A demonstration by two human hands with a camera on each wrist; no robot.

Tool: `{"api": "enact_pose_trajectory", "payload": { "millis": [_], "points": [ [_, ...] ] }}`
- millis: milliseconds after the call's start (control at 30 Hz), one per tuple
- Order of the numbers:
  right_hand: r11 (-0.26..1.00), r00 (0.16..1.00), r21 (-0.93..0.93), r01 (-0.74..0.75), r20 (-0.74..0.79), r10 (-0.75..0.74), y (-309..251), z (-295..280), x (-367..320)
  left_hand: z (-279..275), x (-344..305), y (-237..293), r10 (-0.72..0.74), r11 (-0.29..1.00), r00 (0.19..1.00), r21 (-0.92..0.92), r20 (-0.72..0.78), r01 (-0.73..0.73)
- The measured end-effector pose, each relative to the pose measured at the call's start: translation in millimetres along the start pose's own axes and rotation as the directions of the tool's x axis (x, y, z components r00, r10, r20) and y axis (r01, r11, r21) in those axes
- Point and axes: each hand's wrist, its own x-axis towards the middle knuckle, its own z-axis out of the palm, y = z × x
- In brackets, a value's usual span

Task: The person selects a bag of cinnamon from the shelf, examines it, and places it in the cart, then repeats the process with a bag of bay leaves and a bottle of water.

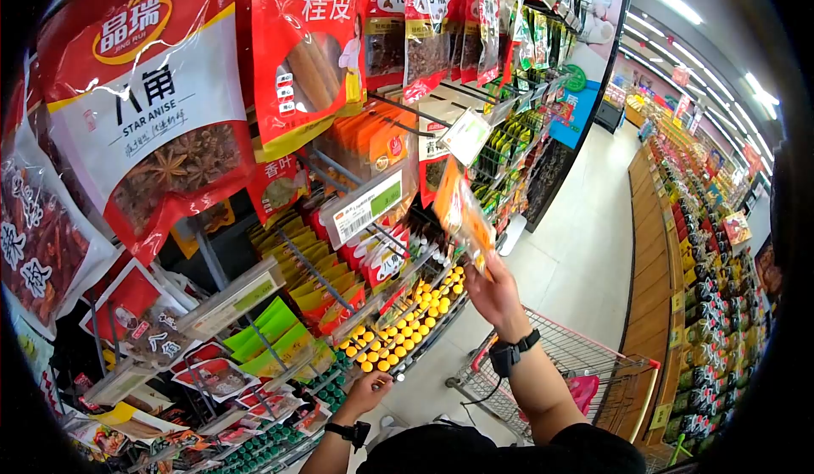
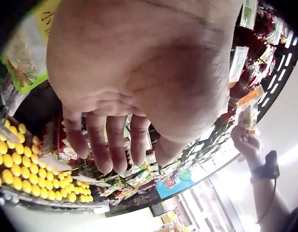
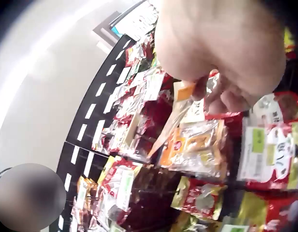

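In the head view my right hand [image 1: 498, 294] pinches the lower end of a flat orange-and-clear spice packet [image 1: 465, 220], held upright beside the rack. The right wrist view shows this packet [image 3: 174, 118] nearly edge-on below my fingers. Similar orange packets [image 1: 365, 142] hang on a hook to its left, behind a price tag [image 1: 369, 207]. My left hand [image 1: 365, 394] hangs low, beside rows of yellow-capped bottles [image 1: 386, 338]. Its fingers [image 2: 116, 140] droop loosely and hold nothing in the left wrist view.
Large bags of star anise [image 1: 161, 126] and cinnamon bark [image 1: 309, 58] hang close at the left. Metal hooks and tag holders stick out from the rack. A wire shopping cart [image 1: 551, 381] stands at the lower right. Across the aisle runs a wood-sided display [image 1: 653, 279] of jars.
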Motion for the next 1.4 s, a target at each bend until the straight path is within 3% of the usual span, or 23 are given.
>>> {"api": "enact_pose_trajectory", "payload": {
  "millis": [67,100,133,200,233,267,300,333,367,433,500,533,633,733,800,833,900,933,1067,1167,1300,1333,1400],
  "points": [
    [0.995,0.990,-0.101,-0.013,-0.142,-0.002,1,-15,-22,-4,7,9,0.018,0.998,0.995,-0.056,0.095,-0.013],
    [0.991,0.995,-0.116,-0.072,-0.071,0.064,4,-36,-37,-4,11,15,0.028,0.996,0.988,-0.083,0.152,-0.016],
    [0.978,0.987,-0.141,-0.153,-0.069,0.144,8,-47,-55,-5,13,27,0.017,0.993,0.965,-0.120,0.263,0.016],
    [0.913,0.920,-0.173,-0.370,-0.201,0.335,31,-98,-95,12,15,44,0.175,0.980,0.933,-0.144,0.314,-0.135],
    [0.815,0.890,-0.359,-0.455,-0.213,0.402,55,-149,-113,18,16,55,0.255,0.964,0.903,-0.159,0.346,-0.211],
    [0.547,0.917,-0.765,-0.341,-0.143,0.372,55,-129,-131,16,13,84,0.040,0.986,0.878,0.126,0.476,-0.113],
    [0.429,0.875,-0.853,-0.297,-0.064,0.480,57,-125,-141,30,4,94,0.399,0.914,0.858,-0.066,0.324,-0.400],
    [0.330,0.861,-0.943,-0.039,0.136,0.490,64,-133,-148,42,10,77,0.328,0.938,0.846,-0.037,0.420,-0.345],
    [0.212,0.824,-0.977,-0.020,0.104,0.557,69,-136,-160,53,19,61,0.252,0.956,0.825,0.002,0.505,-0.292],
    [0.063,0.757,-0.983,-0.170,-0.089,0.647,57,-118,-164,70,15,95,0.155,0.988,0.886,-0.049,0.436,-0.149],
    [0.212,0.851,-0.972,-0.098,0.028,0.525,60,-131,-175,85,15,108,0.150,0.969,0.947,-0.234,0.283,-0.083],
    [0.280,0.888,-0.959,-0.046,0.089,0.452,59,-136,-176,91,18,113,0.263,0.954,0.955,-0.183,0.137,-0.236],
    [0.038,0.897,-0.997,-0.073,-0.049,0.439,37,-144,-173,92,36,105,0.080,0.989,0.986,-0.131,0.143,-0.061],
    [-0.012,0.952,-0.998,-0.066,-0.067,0.300,13,-153,-173,104,49,114,0.060,0.995,0.994,0.080,0.087,-0.067],
    [0.155,0.972,-0.987,-0.043,-0.005,0.234,-3,-145,-176,115,50,130,-0.051,0.965,0.993,0.262,0.109,0.020],
    [0.236,0.980,-0.971,-0.023,0.025,0.199,-10,-140,-178,125,50,135,0.006,0.978,0.992,0.205,0.123,-0.031],
    [0.095,0.962,-0.995,-0.010,0.016,0.272,-14,-135,-183,146,48,146,0.122,0.987,0.983,0.088,0.136,-0.135],
    [0.024,0.952,-1.000,0.002,0.009,0.305,-16,-136,-185,156,52,149,0.262,0.952,0.901,0.060,0.346,-0.300],
    [0.293,0.960,-0.943,0.157,0.216,0.179,-2,-179,-201,174,58,167,0.336,0.818,0.798,0.265,0.501,-0.511],
    [0.286,0.967,-0.942,0.176,0.220,0.131,-18,-208,-209,193,63,172,0.370,0.786,0.762,0.259,0.531,-0.562],
    [0.201,0.984,-0.976,-0.079,-0.044,0.170,-49,-259,-225,231,69,197,0.242,0.923,0.944,0.247,0.224,-0.295],
    [0.386,0.998,-0.921,-0.057,-0.040,0.051,-66,-239,-233,235,80,186,0.291,0.903,0.930,0.256,0.226,-0.345],
    [0.651,0.990,-0.758,-0.051,-0.123,-0.066,-102,-217,-244,252,93,182,0.321,0.944,0.882,-0.044,0.344,-0.326]
  ]
}}
